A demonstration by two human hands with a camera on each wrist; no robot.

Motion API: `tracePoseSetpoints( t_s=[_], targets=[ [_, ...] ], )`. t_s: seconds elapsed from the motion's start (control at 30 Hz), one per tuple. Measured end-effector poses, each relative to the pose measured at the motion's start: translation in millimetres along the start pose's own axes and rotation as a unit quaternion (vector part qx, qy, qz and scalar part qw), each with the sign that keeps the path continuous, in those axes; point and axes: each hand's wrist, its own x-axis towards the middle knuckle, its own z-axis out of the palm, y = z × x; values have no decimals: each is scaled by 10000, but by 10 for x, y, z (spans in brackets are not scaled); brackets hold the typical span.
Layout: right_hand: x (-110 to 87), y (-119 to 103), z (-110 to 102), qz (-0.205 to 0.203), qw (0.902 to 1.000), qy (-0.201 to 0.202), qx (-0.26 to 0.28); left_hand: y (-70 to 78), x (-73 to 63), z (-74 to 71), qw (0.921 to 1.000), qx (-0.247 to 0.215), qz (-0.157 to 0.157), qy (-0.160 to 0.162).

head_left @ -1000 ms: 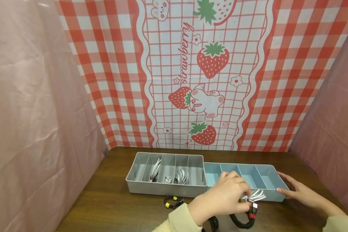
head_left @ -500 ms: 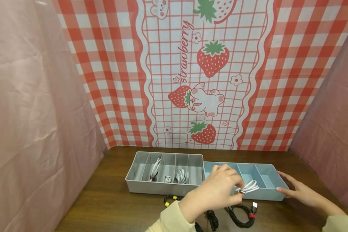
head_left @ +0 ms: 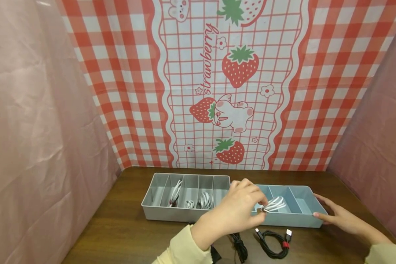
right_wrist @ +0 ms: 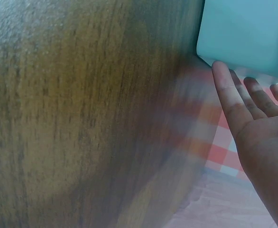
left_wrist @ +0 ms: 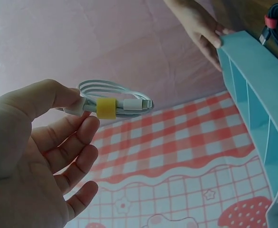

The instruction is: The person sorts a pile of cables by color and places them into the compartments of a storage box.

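My left hand [head_left: 232, 209] pinches a coiled white charging cable [left_wrist: 125, 102] by one end, between thumb and index finger. A yellow strap [left_wrist: 106, 108] binds the coil, and a small metal-tipped plug points away from the hand. In the head view the cable overlaps the compartments of the light blue divided box [head_left: 293, 220]. At the box's right end rests my right hand [head_left: 340, 218]. Its fingers [right_wrist: 231, 95] lie nearly straight against the end wall, with the thumb at the front corner. My left hand hides the blue box's left part.
A grey divided box [head_left: 178, 213] stands left of the blue one, with several white cables [head_left: 206, 200] in its compartments. In front lie a black cable with a red strap [head_left: 274, 244] and another black bundle [head_left: 239, 247]. A checked cloth [head_left: 132, 91] hangs behind the table.
My left hand has lifted the white cable up and leftward, from above the black cable to over the blue box's front rim. The right hand stays at the box's end.
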Motion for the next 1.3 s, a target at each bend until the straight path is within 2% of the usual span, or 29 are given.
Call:
tracePoseSetpoints(
  t_s=[0.17,0.5,0.7,0.87,1.3],
  targets=[
    [9,-7,7,-73,10000,18,-26,-62,-28,-87,10000,-50,-65,10],
    [15,-18,1,-150,9999,28,42,-237,-74,-203,9987,-16,-219,456],
    [3,-10,0,-106,9999,40,56,-311,-101,-129,9965,-82,-298,780],
    [6,-9,-3,-121,9999,35,96,-407,-132,-48,9939,-101,-525,962],
    [6,-3,3,-165,9998,42,114,-694,-256,62,9866,-343,-1206,1047]
  ],
)
